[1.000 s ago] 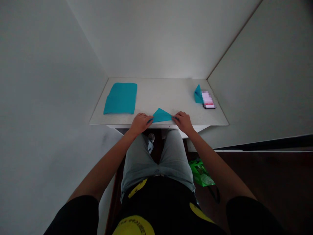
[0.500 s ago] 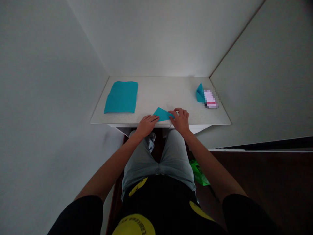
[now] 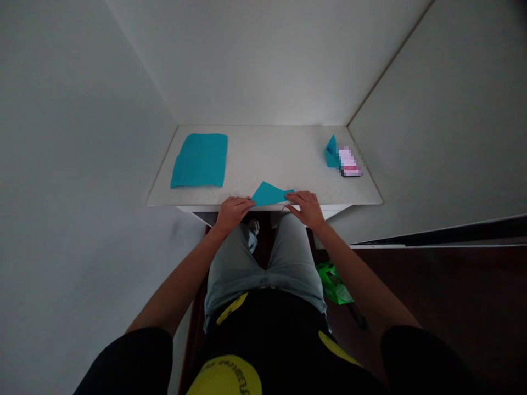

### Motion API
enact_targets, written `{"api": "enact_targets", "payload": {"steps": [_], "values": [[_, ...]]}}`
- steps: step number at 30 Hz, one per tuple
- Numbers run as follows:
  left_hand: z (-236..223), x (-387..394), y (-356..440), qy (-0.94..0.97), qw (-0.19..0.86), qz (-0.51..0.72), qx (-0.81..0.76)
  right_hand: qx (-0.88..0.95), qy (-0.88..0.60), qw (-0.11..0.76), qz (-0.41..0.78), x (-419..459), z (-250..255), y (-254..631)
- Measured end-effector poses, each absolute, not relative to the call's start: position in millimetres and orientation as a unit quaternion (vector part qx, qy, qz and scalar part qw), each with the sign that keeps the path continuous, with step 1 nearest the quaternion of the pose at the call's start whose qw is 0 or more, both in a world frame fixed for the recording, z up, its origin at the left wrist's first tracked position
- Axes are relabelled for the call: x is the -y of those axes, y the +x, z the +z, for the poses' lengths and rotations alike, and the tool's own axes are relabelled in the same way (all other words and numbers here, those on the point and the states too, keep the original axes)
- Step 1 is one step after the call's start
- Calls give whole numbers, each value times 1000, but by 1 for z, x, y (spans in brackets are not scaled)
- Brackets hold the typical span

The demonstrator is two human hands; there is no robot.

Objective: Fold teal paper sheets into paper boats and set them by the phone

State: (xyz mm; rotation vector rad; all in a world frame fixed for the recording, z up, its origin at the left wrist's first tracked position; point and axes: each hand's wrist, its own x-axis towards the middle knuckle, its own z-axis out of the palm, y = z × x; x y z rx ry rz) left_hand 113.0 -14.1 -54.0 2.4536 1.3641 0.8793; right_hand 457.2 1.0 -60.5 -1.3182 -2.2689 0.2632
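A folded teal paper triangle (image 3: pixel 268 194) lies at the front edge of the white table (image 3: pixel 272 153), its point toward the far wall. My left hand (image 3: pixel 233 213) rests on the table with its fingertips at the paper's left corner. My right hand (image 3: pixel 305 209) lies over the paper's right end, with the tip showing above the fingers. A flat teal paper sheet (image 3: pixel 199 160) lies far to the left, and neither hand touches it. A smaller folded teal paper (image 3: pixel 331 153) stands at the far right.
A phone-sized object (image 3: pixel 349 162), pixelated and unreadable, lies beside the smaller teal paper. White walls (image 3: pixel 263 60) close in the table's back and sides. My grey-trousered knees (image 3: pixel 263 258) sit under the front edge, and a green bag (image 3: pixel 333 284) lies on the dark floor.
My right hand has come down from a raised, spread position onto the paper's right end. My left hand has shifted slightly left, and the paper's left corner now reaches further left.
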Motion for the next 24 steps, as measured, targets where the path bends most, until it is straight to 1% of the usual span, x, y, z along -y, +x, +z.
{"api": "enact_targets", "payload": {"steps": [3,5,9,12,15,19,21,24], "values": [[-30,5,113,759,139,388,-505,823,-476,264,160,-13,-38,462],[-8,-8,112,702,186,433,-534,805,-468,303,205,-24,-17,464],[29,-34,115,651,296,429,-551,748,-463,400,259,-42,11,457],[35,-44,119,634,311,422,-569,677,-473,444,349,-47,6,447],[18,-47,123,625,297,401,-600,631,-488,440,413,-48,-18,442],[-16,-44,124,657,264,324,-628,634,-516,403,411,-46,-48,444],[-26,-40,127,680,195,303,-638,668,-521,371,381,-45,-56,446],[-26,-32,141,716,71,278,-636,736,-515,318,303,-45,-60,448]]}}
